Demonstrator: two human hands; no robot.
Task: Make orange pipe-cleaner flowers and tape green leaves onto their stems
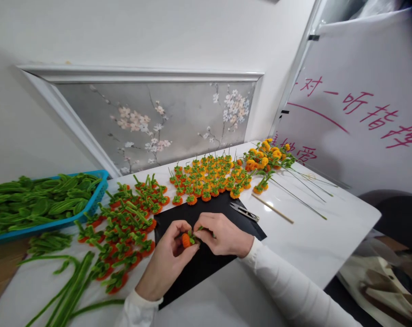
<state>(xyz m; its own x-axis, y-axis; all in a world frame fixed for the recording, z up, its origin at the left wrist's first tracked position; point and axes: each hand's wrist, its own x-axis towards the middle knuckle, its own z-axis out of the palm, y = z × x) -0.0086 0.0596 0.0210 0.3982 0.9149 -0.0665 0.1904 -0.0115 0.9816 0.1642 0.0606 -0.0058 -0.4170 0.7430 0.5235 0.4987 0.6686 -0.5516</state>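
My left hand [171, 256] is closed around a small ridged orange pipe-cleaner pumpkin [186, 240] with green pieces at its top, above a black mat [219, 268]. Pinched between the fingers of my right hand [219, 232] is a green pipe-cleaner piece [210, 231] at the pumpkin's top; my fingers hide part of it. The two hands nearly touch. Just beyond my right hand, thread snips [244, 211] lie on the mat. Rows of orange pumpkins with green tops [124, 238] stand left of the mat, and yellow-orange ones [209, 175] stand behind it.
A blue basket [101, 190] at the left holds green pipe-cleaner leaves. Long green pipe cleaners [67, 295] lie at the front left. Toward the right are a thin wooden stick [273, 208], a bunch of stemmed yellow-orange pieces [265, 156] and the white table's edge [379, 215].
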